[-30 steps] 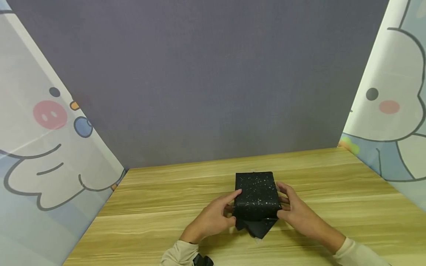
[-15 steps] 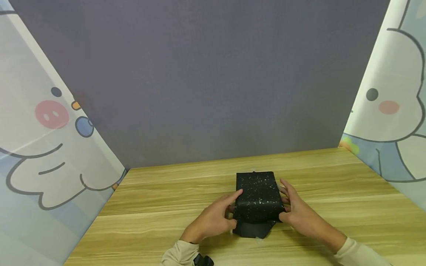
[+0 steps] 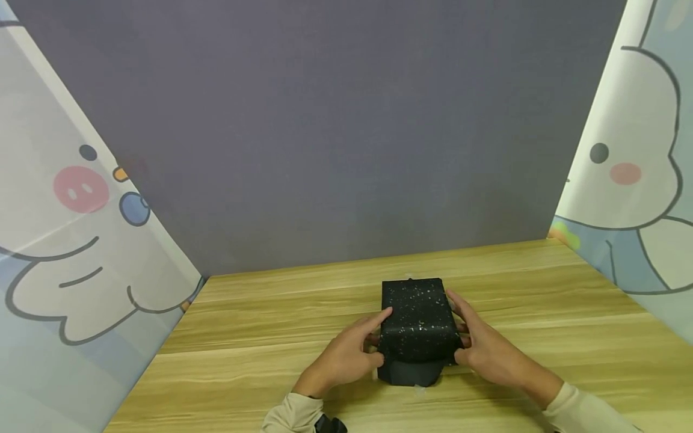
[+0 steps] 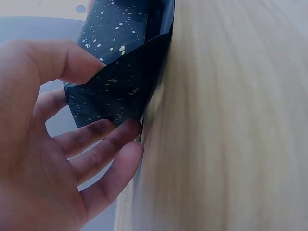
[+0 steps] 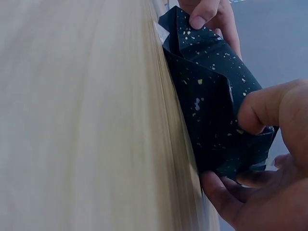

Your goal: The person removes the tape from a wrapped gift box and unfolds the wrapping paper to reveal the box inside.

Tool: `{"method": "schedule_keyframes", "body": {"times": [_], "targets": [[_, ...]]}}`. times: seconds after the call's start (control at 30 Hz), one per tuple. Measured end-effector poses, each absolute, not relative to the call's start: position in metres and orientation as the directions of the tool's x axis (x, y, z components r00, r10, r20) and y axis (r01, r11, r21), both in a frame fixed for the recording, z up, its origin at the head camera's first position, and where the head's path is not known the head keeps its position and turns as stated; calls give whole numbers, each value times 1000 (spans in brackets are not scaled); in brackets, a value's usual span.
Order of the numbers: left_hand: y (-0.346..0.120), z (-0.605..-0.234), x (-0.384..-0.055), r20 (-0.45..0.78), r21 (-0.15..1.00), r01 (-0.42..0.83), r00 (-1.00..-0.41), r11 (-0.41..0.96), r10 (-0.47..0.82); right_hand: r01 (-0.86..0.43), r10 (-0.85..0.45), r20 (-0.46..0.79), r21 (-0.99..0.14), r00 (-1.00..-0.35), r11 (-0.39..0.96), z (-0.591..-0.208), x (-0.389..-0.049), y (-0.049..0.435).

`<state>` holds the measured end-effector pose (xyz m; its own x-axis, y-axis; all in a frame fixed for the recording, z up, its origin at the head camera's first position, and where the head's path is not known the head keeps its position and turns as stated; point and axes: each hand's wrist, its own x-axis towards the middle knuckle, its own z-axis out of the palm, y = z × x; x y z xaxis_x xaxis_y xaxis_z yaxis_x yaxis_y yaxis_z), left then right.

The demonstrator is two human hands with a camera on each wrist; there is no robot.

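Together, the left hand (image 3: 346,359) and right hand (image 3: 491,355) are pinching the black package (image 3: 418,316) between them on the surface (image 3: 243,337), apparently tucking its sides, and its near flap (image 3: 414,373) is probably needing upward folding next.

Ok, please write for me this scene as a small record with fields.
Item: black speckled package
Surface: wood-grain table
Near end: black flap sticks out
Left hand: grips the package's left side
Right hand: grips the package's right side
Behind: gray panel
At both sides: cartoon-printed panels
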<state>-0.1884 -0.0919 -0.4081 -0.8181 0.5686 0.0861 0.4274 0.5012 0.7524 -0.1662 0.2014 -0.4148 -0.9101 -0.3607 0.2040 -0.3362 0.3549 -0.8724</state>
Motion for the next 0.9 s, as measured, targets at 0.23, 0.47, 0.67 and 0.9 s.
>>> {"method": "schedule_keyframes", "body": {"times": [0.23,0.47,0.67,0.9], "targets": [[-92,-409,-189,90,756,430,-815,493,573,-341,-410,177,-864,-895,371,-413,-168,206],[-93,-409,-189,86,753,430,-814,498,574,-365,-469,168,-855,-867,367,-413,-167,211],[-93,-408,-189,82,748,424,-822,510,563,-372,-476,163,-843,-864,389,-413,-168,213],[-93,-408,-189,89,738,430,-826,520,557,-392,-476,190,-843,-859,370,-416,-170,214]]}}
